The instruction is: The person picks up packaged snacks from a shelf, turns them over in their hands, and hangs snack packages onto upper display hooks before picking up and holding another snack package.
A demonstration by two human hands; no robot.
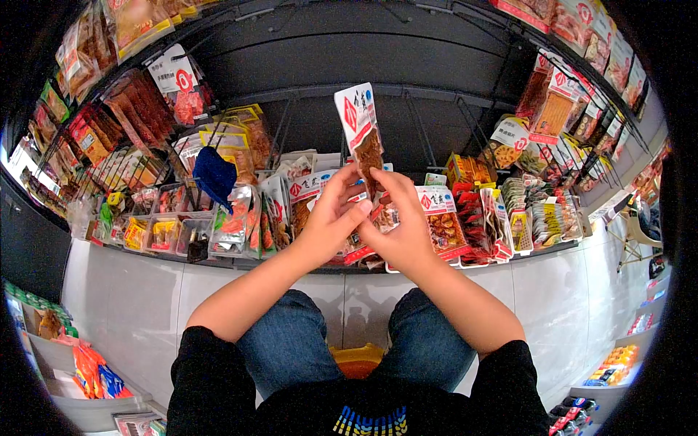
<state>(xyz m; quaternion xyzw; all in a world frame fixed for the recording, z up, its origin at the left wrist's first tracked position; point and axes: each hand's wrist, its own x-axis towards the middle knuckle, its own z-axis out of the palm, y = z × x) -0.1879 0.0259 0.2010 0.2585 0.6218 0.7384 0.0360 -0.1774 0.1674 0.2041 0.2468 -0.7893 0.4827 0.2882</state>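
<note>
A snack packet with a white, red-marked top and brown contents stands upright between my two hands. My left hand grips its lower left side, fingers curled around the edge. On the opposite side my right hand holds it with bent fingers, the thumbs close together near the bottom. Part of the packet's lower end is hidden behind the fingers. Just right of my right hand lies a similar white-and-red packet on the shelf. Another such packet sits to the left of my left hand.
Hanging packets crowd the racks, such as a white-topped pack at left. Metal hooks project from the dark back panel. Clear bins line the lower left shelf, beside a dark blue object. Grey floor tiles lie below.
</note>
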